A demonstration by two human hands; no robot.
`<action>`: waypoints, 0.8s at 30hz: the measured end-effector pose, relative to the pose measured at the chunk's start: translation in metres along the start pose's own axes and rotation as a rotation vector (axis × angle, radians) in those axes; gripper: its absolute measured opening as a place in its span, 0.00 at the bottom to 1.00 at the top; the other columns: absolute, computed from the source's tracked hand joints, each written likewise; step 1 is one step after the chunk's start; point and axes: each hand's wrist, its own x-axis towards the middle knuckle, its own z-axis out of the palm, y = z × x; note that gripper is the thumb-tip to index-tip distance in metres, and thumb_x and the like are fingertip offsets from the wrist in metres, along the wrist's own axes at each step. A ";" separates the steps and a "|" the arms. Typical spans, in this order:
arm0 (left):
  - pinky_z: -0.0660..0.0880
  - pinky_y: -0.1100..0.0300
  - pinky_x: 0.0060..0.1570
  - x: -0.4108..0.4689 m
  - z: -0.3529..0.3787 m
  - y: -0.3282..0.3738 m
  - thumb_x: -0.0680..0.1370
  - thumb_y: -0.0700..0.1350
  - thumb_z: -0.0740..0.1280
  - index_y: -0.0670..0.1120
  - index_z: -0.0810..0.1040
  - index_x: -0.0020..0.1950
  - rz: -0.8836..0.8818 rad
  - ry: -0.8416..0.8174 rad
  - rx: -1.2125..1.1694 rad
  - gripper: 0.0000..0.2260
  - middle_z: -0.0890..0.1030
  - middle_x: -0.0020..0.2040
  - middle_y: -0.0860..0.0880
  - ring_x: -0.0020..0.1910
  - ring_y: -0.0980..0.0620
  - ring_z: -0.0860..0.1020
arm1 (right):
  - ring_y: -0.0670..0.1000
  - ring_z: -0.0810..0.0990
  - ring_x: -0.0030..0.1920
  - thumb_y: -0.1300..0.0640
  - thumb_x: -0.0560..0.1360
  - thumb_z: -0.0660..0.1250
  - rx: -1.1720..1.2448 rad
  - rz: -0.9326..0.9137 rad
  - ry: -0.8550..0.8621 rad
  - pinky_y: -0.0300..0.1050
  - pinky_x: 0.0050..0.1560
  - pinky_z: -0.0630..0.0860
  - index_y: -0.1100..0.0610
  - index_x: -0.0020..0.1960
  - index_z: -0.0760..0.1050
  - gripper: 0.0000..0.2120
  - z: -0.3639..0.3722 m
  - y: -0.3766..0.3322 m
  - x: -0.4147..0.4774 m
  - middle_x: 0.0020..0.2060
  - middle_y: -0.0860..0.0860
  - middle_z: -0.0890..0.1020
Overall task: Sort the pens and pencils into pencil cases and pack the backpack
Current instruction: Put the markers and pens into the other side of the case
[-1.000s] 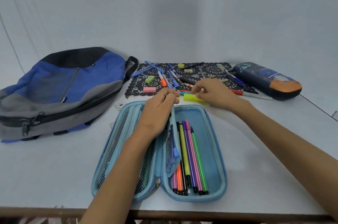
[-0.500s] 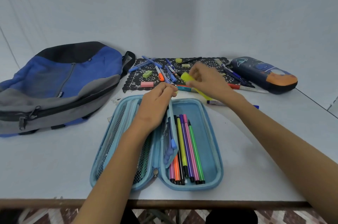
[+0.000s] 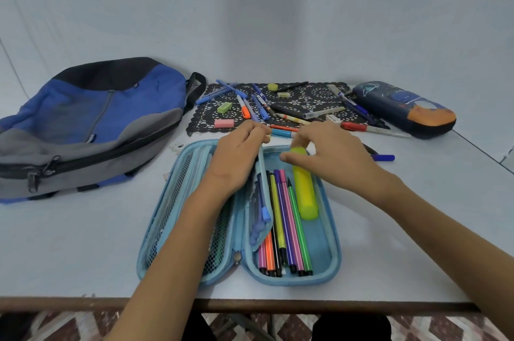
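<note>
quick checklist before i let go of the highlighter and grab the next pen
1. Highlighter lies inside the case, right half, beside the green pen: ok.
2. Right hand free for the next grab: not ok, it pinches the highlighter's far end.
3. Left hand holds the flap off the pens: ok.
4. Room left in the right half: ok, bare lining shows right of the highlighter.
5. Sorting done: not ok, loose pens lie on the mat.
6. Backpack open for packing: cannot tell.
</note>
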 end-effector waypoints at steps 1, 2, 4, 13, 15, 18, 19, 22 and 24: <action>0.72 0.58 0.56 0.000 0.000 -0.001 0.79 0.47 0.58 0.55 0.78 0.45 0.001 0.000 0.006 0.10 0.81 0.46 0.56 0.52 0.57 0.78 | 0.46 0.70 0.55 0.37 0.74 0.63 -0.027 -0.018 -0.023 0.43 0.45 0.68 0.49 0.52 0.78 0.18 0.000 0.001 -0.002 0.51 0.46 0.75; 0.72 0.57 0.57 0.000 0.000 -0.001 0.80 0.45 0.58 0.55 0.78 0.46 0.002 -0.001 0.014 0.11 0.81 0.47 0.55 0.52 0.56 0.78 | 0.45 0.69 0.55 0.37 0.75 0.62 -0.047 -0.043 -0.049 0.43 0.46 0.68 0.50 0.51 0.79 0.18 0.002 0.002 -0.003 0.52 0.46 0.74; 0.72 0.57 0.57 0.000 0.000 -0.001 0.81 0.44 0.57 0.54 0.78 0.46 -0.001 -0.003 0.028 0.11 0.81 0.47 0.55 0.52 0.56 0.78 | 0.44 0.68 0.53 0.39 0.77 0.60 -0.032 -0.074 -0.091 0.44 0.46 0.68 0.53 0.48 0.81 0.20 0.005 0.003 -0.006 0.52 0.47 0.74; 0.72 0.56 0.58 -0.003 -0.001 0.004 0.75 0.51 0.57 0.55 0.78 0.45 -0.014 -0.013 0.023 0.10 0.82 0.46 0.55 0.52 0.56 0.78 | 0.48 0.76 0.42 0.45 0.78 0.59 0.021 -0.105 -0.044 0.52 0.44 0.76 0.58 0.37 0.81 0.22 0.012 0.000 -0.015 0.40 0.51 0.78; 0.72 0.55 0.58 -0.003 -0.001 0.004 0.72 0.52 0.56 0.55 0.79 0.45 -0.017 -0.009 0.018 0.12 0.82 0.46 0.55 0.52 0.55 0.78 | 0.50 0.77 0.39 0.46 0.78 0.59 0.040 -0.098 -0.057 0.53 0.42 0.77 0.59 0.35 0.80 0.22 0.015 0.001 -0.014 0.37 0.54 0.80; 0.72 0.53 0.59 -0.003 -0.001 0.004 0.72 0.53 0.56 0.56 0.78 0.45 -0.020 -0.009 0.025 0.12 0.82 0.46 0.55 0.52 0.55 0.78 | 0.53 0.78 0.37 0.48 0.78 0.60 0.079 -0.089 -0.071 0.54 0.41 0.77 0.60 0.35 0.80 0.21 0.017 0.004 -0.012 0.35 0.57 0.81; 0.72 0.54 0.59 -0.003 -0.001 0.005 0.72 0.53 0.56 0.56 0.78 0.45 -0.022 -0.011 0.026 0.12 0.82 0.46 0.55 0.52 0.55 0.78 | 0.53 0.79 0.37 0.48 0.78 0.60 0.095 -0.083 -0.081 0.55 0.41 0.77 0.60 0.35 0.80 0.21 0.017 0.004 -0.012 0.36 0.57 0.81; 0.72 0.55 0.59 -0.004 -0.001 0.005 0.72 0.53 0.56 0.56 0.78 0.45 -0.024 -0.014 0.013 0.12 0.81 0.46 0.56 0.52 0.56 0.78 | 0.56 0.79 0.37 0.48 0.78 0.61 0.136 -0.068 -0.118 0.56 0.40 0.78 0.62 0.36 0.80 0.21 0.017 0.006 -0.009 0.36 0.59 0.81; 0.72 0.58 0.55 -0.004 0.000 0.005 0.72 0.52 0.56 0.55 0.78 0.47 -0.022 -0.014 -0.001 0.12 0.81 0.47 0.55 0.52 0.56 0.77 | 0.56 0.79 0.36 0.48 0.78 0.61 0.154 -0.049 -0.162 0.54 0.40 0.78 0.62 0.37 0.81 0.21 0.015 0.007 -0.007 0.35 0.58 0.81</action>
